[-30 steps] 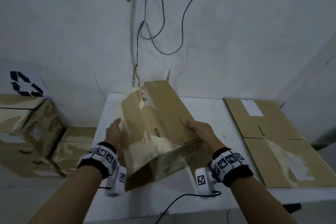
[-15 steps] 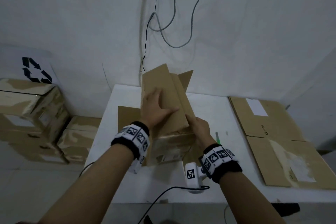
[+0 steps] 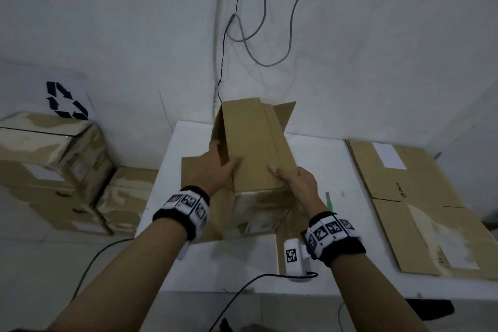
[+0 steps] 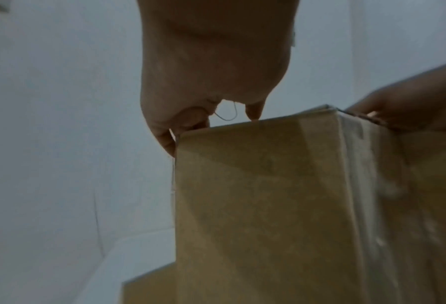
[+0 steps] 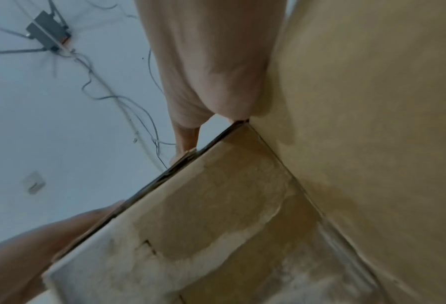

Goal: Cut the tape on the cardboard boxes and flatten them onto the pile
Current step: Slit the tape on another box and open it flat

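Cardboard box (image 3: 253, 148) stands at frame center on white table (image 3: 242, 264), flaps open. Left hand (image 3: 215, 170) grips its left top edge, fingers curled over. Right hand (image 3: 299, 180) holds right top corner, thumb on top. Flattened pile (image 3: 420, 205) lies at right; green cutter (image 3: 329, 201) between pile & box.

An opened box (image 3: 253, 148) stands mid-table (image 3: 242, 264) — flattened cardboard (image 3: 420, 205) lies to its right. Taped boxes (image 3: 54, 167) sit stacked left of the table — against the wall.
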Motion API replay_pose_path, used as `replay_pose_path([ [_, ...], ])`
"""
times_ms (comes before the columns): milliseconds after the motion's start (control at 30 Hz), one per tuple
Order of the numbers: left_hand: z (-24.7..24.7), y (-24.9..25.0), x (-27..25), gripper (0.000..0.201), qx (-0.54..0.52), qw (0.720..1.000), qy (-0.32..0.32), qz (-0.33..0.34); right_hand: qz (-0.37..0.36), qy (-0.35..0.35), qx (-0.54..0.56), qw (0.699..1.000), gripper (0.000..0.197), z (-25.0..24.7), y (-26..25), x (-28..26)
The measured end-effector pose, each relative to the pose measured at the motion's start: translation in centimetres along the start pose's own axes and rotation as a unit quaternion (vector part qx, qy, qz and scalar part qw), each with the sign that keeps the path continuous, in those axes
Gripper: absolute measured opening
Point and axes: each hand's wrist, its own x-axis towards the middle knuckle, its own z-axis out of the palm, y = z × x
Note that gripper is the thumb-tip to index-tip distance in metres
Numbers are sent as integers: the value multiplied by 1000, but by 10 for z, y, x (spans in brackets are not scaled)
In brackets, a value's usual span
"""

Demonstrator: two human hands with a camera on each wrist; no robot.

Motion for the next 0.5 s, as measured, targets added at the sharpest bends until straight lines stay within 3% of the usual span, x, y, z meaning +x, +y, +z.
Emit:
replay_pose_path([
  [100,-13,-20,-14,91,215,976,38,11,-4,-11,17,1000,56,3,-4,5],
  [167,-10,-13,-21,87,262,964,41,-1,-1,-19,23,1000,58,5,-7,10],
  [300,26,6,-38,67,198,980,-1,-3,-12,-27,23,999,57,12,-14,14],
  [400,50,14,-51,83,164,983,13,-83,-19,-30,5,999,61,20,-20,18],
  [500,46,12,-39,68,138,989,25,-43,-33,-34,-6,999,83,22,-23,23],
])
